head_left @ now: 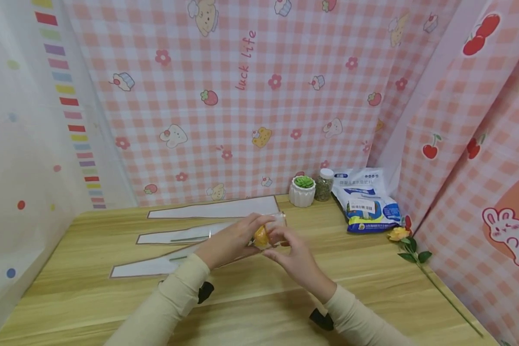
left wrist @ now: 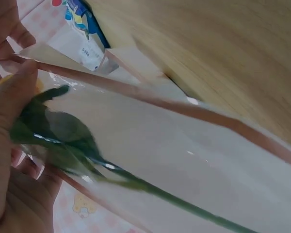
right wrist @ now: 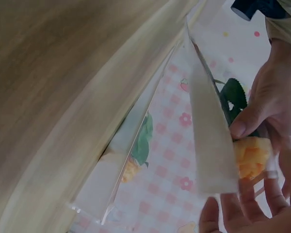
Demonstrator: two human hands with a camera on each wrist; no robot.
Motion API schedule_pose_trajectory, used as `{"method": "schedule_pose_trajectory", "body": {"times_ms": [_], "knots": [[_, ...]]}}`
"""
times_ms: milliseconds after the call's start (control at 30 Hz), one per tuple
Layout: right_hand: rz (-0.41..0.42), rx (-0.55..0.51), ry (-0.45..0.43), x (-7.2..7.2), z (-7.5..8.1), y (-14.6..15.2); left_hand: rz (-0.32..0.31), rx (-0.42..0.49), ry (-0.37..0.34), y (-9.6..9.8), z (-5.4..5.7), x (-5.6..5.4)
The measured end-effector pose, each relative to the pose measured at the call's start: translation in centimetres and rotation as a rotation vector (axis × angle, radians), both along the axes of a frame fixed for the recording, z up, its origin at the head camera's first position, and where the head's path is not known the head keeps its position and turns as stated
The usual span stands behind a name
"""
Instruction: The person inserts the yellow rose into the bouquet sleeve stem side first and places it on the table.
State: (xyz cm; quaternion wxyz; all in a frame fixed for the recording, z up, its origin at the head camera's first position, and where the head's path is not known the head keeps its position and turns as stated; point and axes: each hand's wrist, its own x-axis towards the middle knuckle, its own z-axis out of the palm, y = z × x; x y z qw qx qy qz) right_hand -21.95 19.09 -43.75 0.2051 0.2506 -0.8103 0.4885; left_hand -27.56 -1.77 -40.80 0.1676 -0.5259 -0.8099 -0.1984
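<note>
Here in the head view, my left hand (head_left: 233,240) grips the tapered flower sleeve (head_left: 151,266) at its wide end, above the wood-grain tabletop (head_left: 246,307); the yellow artificial rose (head_left: 261,237) sits right there between my two hands; my right hand (head_left: 297,259) curves round the sleeve's mouth, though whether it pinches the film I cannot tell; a second sleeve (head_left: 155,237) lies just beyond with a stem showing, a third sleeve (head_left: 216,210) behind that; a loose yellow rose (head_left: 399,234) rests far to my right; sweep too wide with this long tail and, I reckon, those neighbouring sleeves could get dragged askew.

Over to the left wrist view; my left thumb presses the clear film by the green leaves (left wrist: 70,128), fingers underneath, and the stem (left wrist: 199,211) runs down inside the brown edging (left wrist: 240,125); squeeze too hard here and the leaves could fold or the film crease; let the grip slacken and the rose might slide.

Now the right wrist view; the blossom faces my right fingers, close by the sleeve's rim; a clumsy tug there could split the thin film, and a careless fingertip could squash the petals.
</note>
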Motion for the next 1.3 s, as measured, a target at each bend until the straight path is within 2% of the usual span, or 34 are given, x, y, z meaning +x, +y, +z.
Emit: {"method": "schedule_pose_trajectory", "body": {"times_ms": [133,233,367,467,633,733,800,867,1033,1200,1300], "knots": [[-0.016,0.009,-0.015,0.1,-0.1,-0.3,-0.006,-0.016,-0.002,0.3,-0.3,-0.2],[-0.031,-0.019,-0.085,0.1,-0.2,-0.3,0.012,-0.04,-0.011,0.4,-0.4,-0.2],[0.002,-0.075,-0.219,0.0,-0.2,-0.1,0.099,-0.107,-0.031,0.1,-0.6,0.1],[0.004,-0.119,-0.291,0.0,-0.2,0.2,0.177,-0.158,-0.078,-0.5,-0.9,0.4],[-0.065,-0.13,-0.346,-0.2,0.3,0.8,0.309,-0.237,-0.205,-2.2,-1.8,0.9],[-0.114,-0.104,-0.384,-0.3,0.6,1.2,0.361,-0.307,-0.203,-3.8,-2.4,1.1],[-0.14,-0.09,-0.411,-0.4,0.9,1.5,0.352,-0.338,-0.179,-4.9,-2.8,1.1],[-0.151,-0.071,-0.446,-0.7,1.0,1.8,0.317,-0.345,-0.154,-6.0,-3.2,1.0],[-0.117,-0.014,-0.555,-1.2,1.0,2.6,0.27,-0.322,-0.133,-9.0,-4.3,0.7],[-0.023,0.032,-0.677,-1.9,0.2,3.5,0.274,-0.291,-0.1,-12.0,-5.4,1.0],[0.055,0.023,-0.75,-2.4,-0.4,4.2,0.276,-0.275,-0.08,-13.6,-5.8,1.0]]}}
